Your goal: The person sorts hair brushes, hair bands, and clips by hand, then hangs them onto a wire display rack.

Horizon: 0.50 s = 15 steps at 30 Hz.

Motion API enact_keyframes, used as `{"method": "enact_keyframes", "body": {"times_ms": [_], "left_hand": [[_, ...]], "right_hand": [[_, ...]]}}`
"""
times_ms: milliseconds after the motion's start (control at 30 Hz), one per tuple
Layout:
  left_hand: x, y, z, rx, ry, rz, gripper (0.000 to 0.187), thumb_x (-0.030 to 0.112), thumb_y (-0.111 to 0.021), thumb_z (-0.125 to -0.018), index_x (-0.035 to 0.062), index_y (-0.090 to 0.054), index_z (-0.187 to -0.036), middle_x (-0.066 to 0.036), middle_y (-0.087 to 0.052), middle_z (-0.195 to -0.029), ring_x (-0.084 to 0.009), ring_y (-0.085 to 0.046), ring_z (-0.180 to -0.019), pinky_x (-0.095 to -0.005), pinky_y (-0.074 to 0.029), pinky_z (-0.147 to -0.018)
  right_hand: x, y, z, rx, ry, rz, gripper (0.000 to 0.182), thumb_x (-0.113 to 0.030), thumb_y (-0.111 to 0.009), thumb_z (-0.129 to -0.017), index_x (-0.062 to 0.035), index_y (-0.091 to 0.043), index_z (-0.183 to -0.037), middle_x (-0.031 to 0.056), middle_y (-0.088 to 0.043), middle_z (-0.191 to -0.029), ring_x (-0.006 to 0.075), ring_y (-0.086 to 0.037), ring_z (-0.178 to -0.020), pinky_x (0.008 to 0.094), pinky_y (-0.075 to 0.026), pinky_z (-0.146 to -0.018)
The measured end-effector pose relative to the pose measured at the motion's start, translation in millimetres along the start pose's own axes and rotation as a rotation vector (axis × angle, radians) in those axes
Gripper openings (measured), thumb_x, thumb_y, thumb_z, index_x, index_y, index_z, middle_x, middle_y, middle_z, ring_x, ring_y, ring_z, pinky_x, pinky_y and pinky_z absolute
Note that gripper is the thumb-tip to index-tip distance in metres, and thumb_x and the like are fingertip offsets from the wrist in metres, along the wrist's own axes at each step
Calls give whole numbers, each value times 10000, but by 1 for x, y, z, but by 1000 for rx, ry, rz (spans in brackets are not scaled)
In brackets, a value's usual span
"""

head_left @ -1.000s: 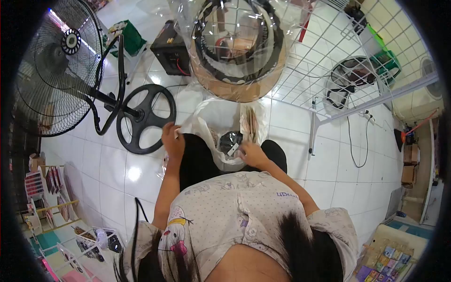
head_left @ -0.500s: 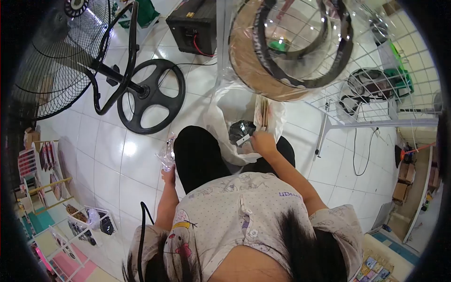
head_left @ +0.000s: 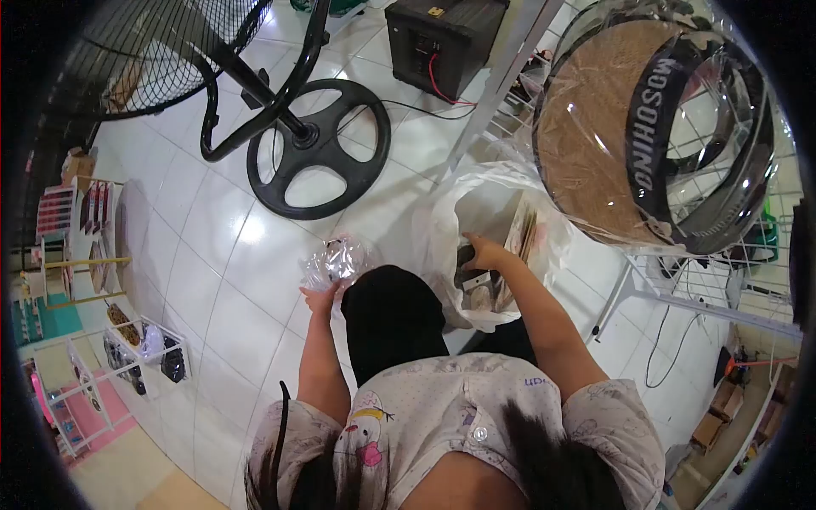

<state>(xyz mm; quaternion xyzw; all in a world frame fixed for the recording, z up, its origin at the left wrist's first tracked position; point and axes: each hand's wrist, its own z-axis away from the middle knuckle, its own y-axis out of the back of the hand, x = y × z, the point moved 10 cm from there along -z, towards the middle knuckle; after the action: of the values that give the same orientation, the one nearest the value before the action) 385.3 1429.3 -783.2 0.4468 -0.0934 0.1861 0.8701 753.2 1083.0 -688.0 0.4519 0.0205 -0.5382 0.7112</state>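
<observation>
My left hand (head_left: pixel 320 298), low beside my left knee, is closed on a crumpled clear plastic wrapper (head_left: pixel 338 259). My right hand (head_left: pixel 491 253) reaches into an open white plastic bag (head_left: pixel 442 204) standing between my legs. Its thumb and fingers are curled at a dark item (head_left: pixel 464 256) inside; I cannot tell what that item is. A small white tag (head_left: pixel 482 280) shows just below the hand. Flat brown cardboard pieces (head_left: pixel 529 228) stand upright along the bag's right side.
A fan's round black base (head_left: pixel 319 149) stands ahead on the tiled floor, left of a black speaker box (head_left: pixel 446 42) with a red cable. Plastic-wrapped sun visors (head_left: pixel 595 127), one lettered, hang from a wire rack at right. Small display racks (head_left: pixel 93 229) line the left.
My right hand has shifted within the bag, from the black wrapped item with the white tag to a dark item. My left hand has brought the clear wrapper forward. The view has turned.
</observation>
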Motion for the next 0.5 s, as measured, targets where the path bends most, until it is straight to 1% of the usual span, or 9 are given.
{"method": "enact_keyframes", "body": {"times_ms": [33, 67, 167, 200, 233, 367, 433, 467, 500], "left_hand": [[-2, 1, 1, 42, 21, 4, 1386, 716, -745, -481, 28, -38, -1455, -301, -296, -1396, -421, -317, -1299, -477, -286, -1071], [-26, 3, -18, 170, 144, -34, 1268, 747, -659, -580, 36, -77, -1454, -284, -307, -1388, -419, -333, -1286, -492, -306, -1053], [-77, 5, -9, 323, 472, 438, 1063, 724, -538, -721, 46, -151, -1443, -259, -318, -1379, -415, -368, -1259, -495, -342, -1021], [-64, 16, 35, 402, 581, 504, 900, 677, -461, -803, 47, -250, -1411, -202, -350, -1370, -405, -394, -1237, -499, -389, -972], [-60, 10, 46, 331, 554, 594, 840, 647, -476, -811, 55, -289, -1377, -183, -380, -1330, -384, -414, -1207, -492, -404, -946], [-22, -45, 48, -262, 66, 1105, 602, 527, -537, -841, 87, -443, -1241, -105, -499, -1168, -303, -495, -1086, -465, -465, -842], [-13, -53, 65, -341, -79, 1140, 485, 467, -568, -856, 102, -520, -1173, -66, -559, -1086, -262, -536, -1026, -451, -496, -789], [-19, -69, 48, -305, -227, 1048, 458, 437, -590, -853, 109, -523, -1164, -54, -556, -1089, -248, -527, -1037, -453, -476, -823], [-14, -74, 45, -322, -246, 1062, 442, 417, -606, -849, 113, -523, -1160, -47, -549, -1100, -240, -514, -1054, -454, -452, -855]], "right_hand": [[9, -11, -9, -51, 13, -39, 931, -317, -816, -579, -60, -368, -1353, 229, -488, -1283, 416, -447, -1199, 445, -408, -968], [5, -3, -8, 23, 27, -28, 897, -311, -808, -596, -58, -382, -1343, 232, -496, -1270, 416, -453, -1191, 445, -406, -968], [-14, 33, 18, 307, 132, -31, 773, -279, -773, -660, -49, -423, -1310, 235, -517, -1234, 410, -471, -1171, 442, -398, -969], [-19, 47, 25, 446, 217, -57, 717, -259, -753, -691, -46, -436, -1297, 230, -521, -1226, 404, -476, -1165, 438, -394, -971], [-25, 53, 41, 570, 303, -88, 661, -240, -733, -721, -43, -449, -1284, 225, -525, -1218, 397, -481, -1160, 434, -390, -973], [-49, 79, 119, 800, 407, -97, 497, -151, -668, -789, -20, -484, -1232, 202, -540, -1186, 367, -514, -1103, 407, -382, -978], [-52, 82, 153, 800, 437, -130, 453, -129, -659, -802, -9, -499, -1209, 188, -545, -1177, 347, -526, -1080, 388, -385, -973], [-51, 84, 164, 769, 419, -165, 438, -122, -655, -808, -6, -505, -1202, 184, -551, -1169, 333, -536, -1066, 379, -395, -958], [-48, 83, 177, 739, 397, -200, 423, -115, -652, -813, -4, -511, -1196, 180, -558, -1161, 318, -546, -1051, 370, -406, -943]]}}
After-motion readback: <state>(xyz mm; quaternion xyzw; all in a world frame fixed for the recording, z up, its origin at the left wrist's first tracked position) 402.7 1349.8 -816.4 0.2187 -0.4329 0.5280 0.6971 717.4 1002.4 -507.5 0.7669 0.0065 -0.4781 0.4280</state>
